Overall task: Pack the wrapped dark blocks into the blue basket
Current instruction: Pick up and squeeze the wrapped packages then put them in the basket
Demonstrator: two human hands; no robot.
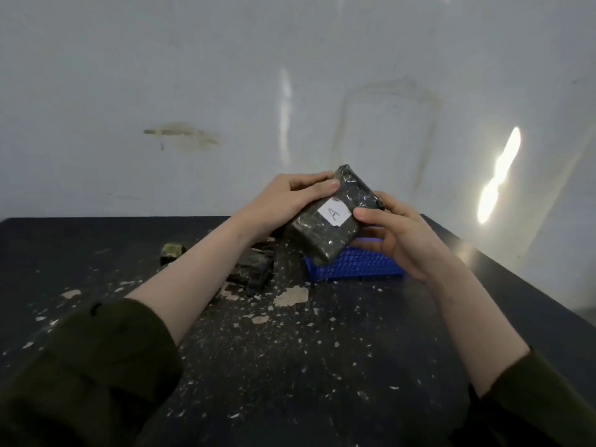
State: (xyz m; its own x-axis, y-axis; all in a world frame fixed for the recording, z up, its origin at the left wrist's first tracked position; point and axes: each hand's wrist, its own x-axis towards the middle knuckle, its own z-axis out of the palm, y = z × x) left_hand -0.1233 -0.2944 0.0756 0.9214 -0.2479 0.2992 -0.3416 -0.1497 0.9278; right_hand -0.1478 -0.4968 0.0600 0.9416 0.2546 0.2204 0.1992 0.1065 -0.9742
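Head view, the only one.

Wrapped block [309,233] is in the air, tilted, above the near-left corner of the blue basket [358,265], not yet inside. White label [333,214] on its top face.

Left hand [287,201] grips the block's upper left edge, thumb on the face. Right hand [400,235] holds the right side, thumb beside the label, fingers curled behind. Both are clamped on the same block.

Risks, my read:
- The wrap looks glossy, and a tilted block held by its edges could slide out when one hand lets go.
- The lower corner hangs over the basket rim. Lowering it straight down could catch the rim and tip or shove the light basket.
- Flakes [292,295] all over the table [290,366] mean grit could end up in the basket.

Basket: only the near wall shows. The block and right hand hide the interior, so I can't tell what's in it.

More dark blocks [254,269] lie on the table just left of the basket, and a small one [172,251] sits further left. Those are still unpacked.
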